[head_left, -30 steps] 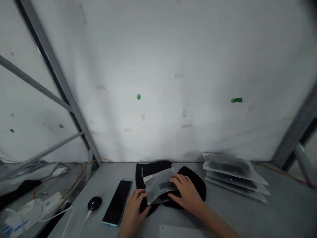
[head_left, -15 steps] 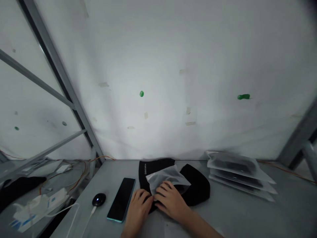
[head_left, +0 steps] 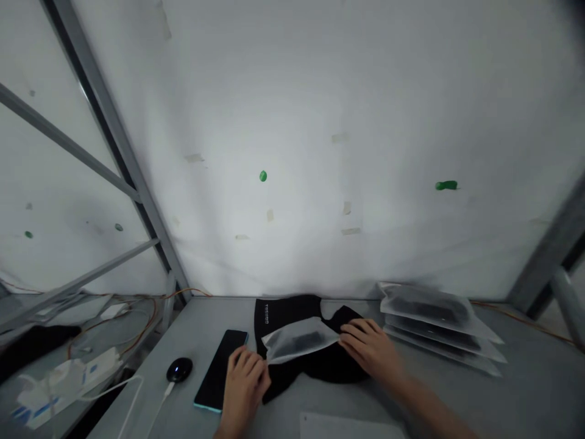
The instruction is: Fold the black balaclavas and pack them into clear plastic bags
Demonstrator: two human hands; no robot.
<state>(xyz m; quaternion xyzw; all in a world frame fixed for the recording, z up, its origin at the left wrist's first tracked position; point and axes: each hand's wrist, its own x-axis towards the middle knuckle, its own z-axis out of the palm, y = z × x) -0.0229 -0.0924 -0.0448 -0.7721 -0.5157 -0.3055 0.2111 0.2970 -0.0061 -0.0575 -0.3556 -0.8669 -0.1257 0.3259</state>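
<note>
A frosted translucent bag (head_left: 299, 340) with a dark item inside lies over a black cloth piece (head_left: 286, 310) that bears white lettering. My left hand (head_left: 247, 378) pinches the bag's left end, its fingers curled beside the phone. At the bag's right end, my right hand (head_left: 370, 347) grips the corner above the black cloth. The bag is stretched between both hands.
Several similar filled bags (head_left: 434, 323) are stacked at the right. A phone (head_left: 219, 372) and a round black device (head_left: 180, 369) with a white cable lie left. A white sheet (head_left: 347, 427) sits at the front edge. A power strip (head_left: 68, 387) is far left.
My right hand has moved right to the bag's far corner, and my left hand slightly left. The bag now lies flatter and stretched sideways. The white sheet at the front shows more.
</note>
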